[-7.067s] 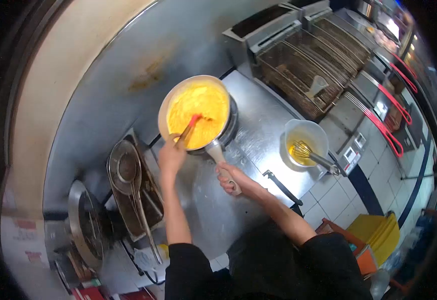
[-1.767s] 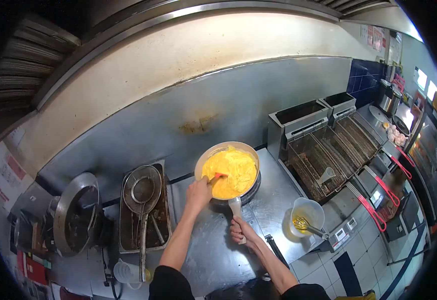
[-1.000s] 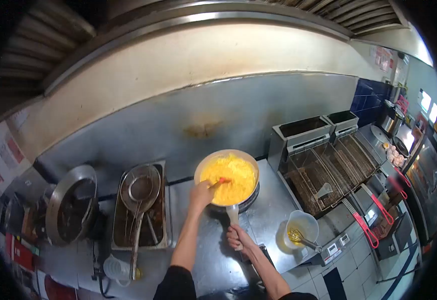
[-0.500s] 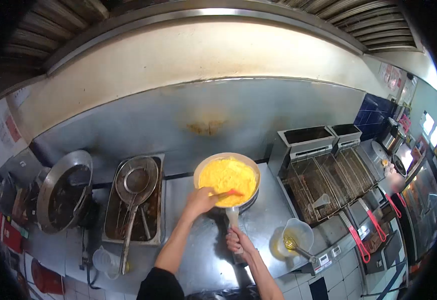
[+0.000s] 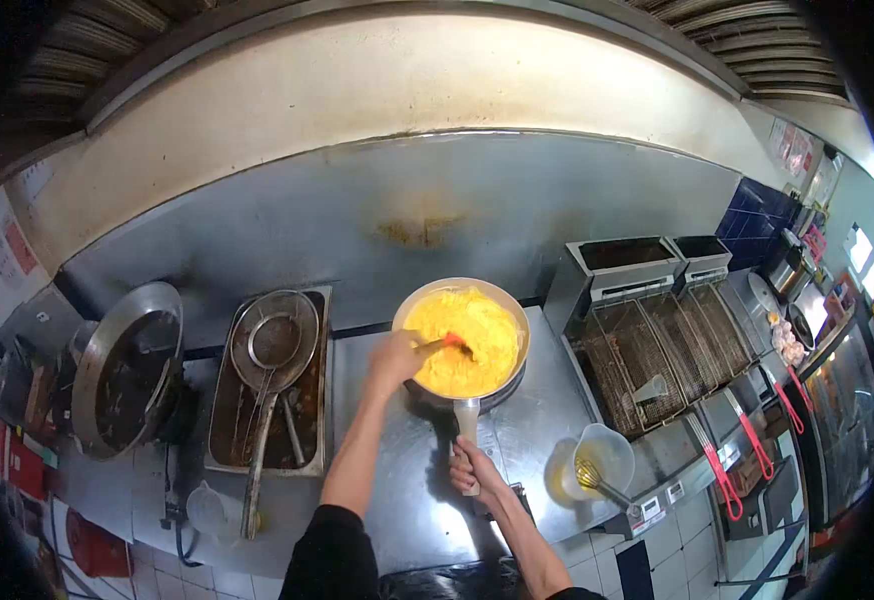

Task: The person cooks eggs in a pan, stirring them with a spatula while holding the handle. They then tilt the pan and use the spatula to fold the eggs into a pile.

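A light-coloured frying pan (image 5: 505,297) sits over the counter, filled with soft, yellow scrambled egg (image 5: 482,350). My right hand (image 5: 476,469) is wrapped around the pan's pale handle (image 5: 468,421). Over the pan's left side, my left hand (image 5: 395,362) grips a spatula with a red head (image 5: 452,341), which reaches into the egg near the middle. Part of the spatula's grip is hidden by my fingers. To the right of the pan stands a clear plastic jug (image 5: 607,452) with a whisk (image 5: 597,482) leaning in it and yellowish liquid at the bottom.
Left of the pan, a metal tray (image 5: 323,400) of dark oil holds strainers (image 5: 277,342). A large wok (image 5: 90,385) lies farther left, with a plastic measuring jug (image 5: 213,512) near the front edge. Fryer baskets (image 5: 622,355) with red handles (image 5: 725,490) are at right.
My left hand has moved up and to the left, bringing the spatula's red head from the egg's front right toward the middle. The right hand keeps its hold on the handle. The view has shifted slightly.
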`<state>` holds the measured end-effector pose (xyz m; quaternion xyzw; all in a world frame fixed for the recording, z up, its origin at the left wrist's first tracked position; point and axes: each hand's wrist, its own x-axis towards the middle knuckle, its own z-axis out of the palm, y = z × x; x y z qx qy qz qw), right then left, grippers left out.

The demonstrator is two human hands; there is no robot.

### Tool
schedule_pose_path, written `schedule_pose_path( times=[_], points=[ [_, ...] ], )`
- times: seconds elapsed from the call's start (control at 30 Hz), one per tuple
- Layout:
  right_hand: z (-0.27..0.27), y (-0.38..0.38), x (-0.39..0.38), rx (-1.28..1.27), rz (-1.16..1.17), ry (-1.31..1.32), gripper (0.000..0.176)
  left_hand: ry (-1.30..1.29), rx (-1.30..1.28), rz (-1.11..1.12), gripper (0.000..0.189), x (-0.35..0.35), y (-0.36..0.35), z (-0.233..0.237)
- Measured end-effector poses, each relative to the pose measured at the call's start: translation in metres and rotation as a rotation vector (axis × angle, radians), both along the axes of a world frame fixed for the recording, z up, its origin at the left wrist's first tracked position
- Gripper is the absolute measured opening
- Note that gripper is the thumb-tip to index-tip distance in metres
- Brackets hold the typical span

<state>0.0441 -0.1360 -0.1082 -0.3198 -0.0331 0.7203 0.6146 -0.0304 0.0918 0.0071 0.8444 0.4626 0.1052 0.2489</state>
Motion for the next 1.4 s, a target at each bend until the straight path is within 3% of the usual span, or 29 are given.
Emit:
schedule_pose_path(
  times=[0.1,0.17,0.3,0.37,0.47,0.5,0.53,0.6,0.63,0.73,0.77,0.83,0.9,0.93,1.03,1.1,1.17,1.23,1.27,1.3,1.4],
  points=[
    [0.023,-0.009,0.002,-0.024,-0.03,0.038,0.028,-0.032,0.118,-0.121,0.029,0.006,-0.02,-0.002],
    [0.024,-0.011,0.017,0.018,-0.018,0.066,0.026,0.012,0.064,-0.193,0.03,-0.012,-0.011,0.015],
    [0.012,-0.008,0.0,0.016,0.019,0.104,0.026,0.106,0.027,-0.117,0.032,-0.021,0.011,0.01],
    [0.014,-0.002,-0.009,0.0,-0.07,0.047,0.028,-0.035,0.011,-0.052,0.032,0.003,0.011,-0.008],
    [0.019,-0.006,-0.001,0.035,-0.047,0.041,0.026,-0.059,0.094,-0.229,0.035,-0.014,-0.007,-0.007],
    [0.014,-0.011,0.002,0.048,-0.044,0.048,0.025,0.111,-0.005,-0.163,0.038,-0.025,-0.012,0.024],
    [-0.005,-0.007,0.002,0.081,-0.004,0.066,0.026,0.135,-0.029,-0.238,0.04,-0.041,0.021,0.0],
    [-0.067,0.008,-0.004,0.131,-0.054,0.231,0.029,0.075,-0.096,-0.278,0.032,-0.035,0.022,0.04],
    [-0.056,0.012,-0.014,0.002,-0.048,0.12,0.032,-0.041,-0.083,-0.291,0.027,-0.036,0.053,0.002],
    [-0.029,0.001,-0.007,0.034,-0.139,0.05,0.034,-0.143,-0.059,-0.308,0.025,-0.002,0.047,-0.04],
    [-0.017,0.006,-0.006,0.077,-0.1,0.056,0.034,-0.187,0.07,-0.303,0.024,-0.004,0.006,-0.013],
    [0.002,-0.003,0.007,0.041,-0.101,0.071,0.034,-0.093,0.095,-0.358,0.024,-0.023,-0.018,0.028],
    [0.002,-0.01,0.008,0.083,-0.047,0.08,0.034,-0.016,-0.029,-0.406,0.027,-0.044,0.025,0.027],
    [-0.001,-0.006,0.004,0.046,-0.039,0.072,0.033,-0.04,-0.117,-0.462,0.03,-0.047,0.074,-0.008],
    [-0.014,0.006,-0.018,0.033,-0.123,0.032,0.034,-0.047,-0.049,-0.281,0.029,-0.006,0.058,-0.016],
    [-0.001,0.003,-0.02,0.047,-0.151,0.001,0.033,-0.036,-0.004,-0.257,0.028,0.002,0.005,-0.001],
    [0.012,-0.004,-0.006,0.03,-0.107,0.085,0.033,-0.036,0.048,-0.247,0.027,0.003,-0.006,0.019],
    [0.005,-0.004,0.007,0.067,-0.077,0.056,0.033,0.005,0.082,-0.472,0.025,-0.026,0.015,0.023],
    [-0.003,-0.008,0.006,0.09,-0.036,0.033,0.032,-0.071,0.0,-0.537,0.024,-0.033,0.049,0.003],
    [-0.013,-0.007,-0.001,0.078,-0.038,0.049,0.032,-0.058,-0.015,-0.538,0.024,-0.032,0.055,-0.005],
    [-0.014,0.007,-0.017,0.025,-0.145,0.02,0.032,-0.049,-0.002,-0.225,0.025,-0.004,0.044,-0.023]
  ],
)
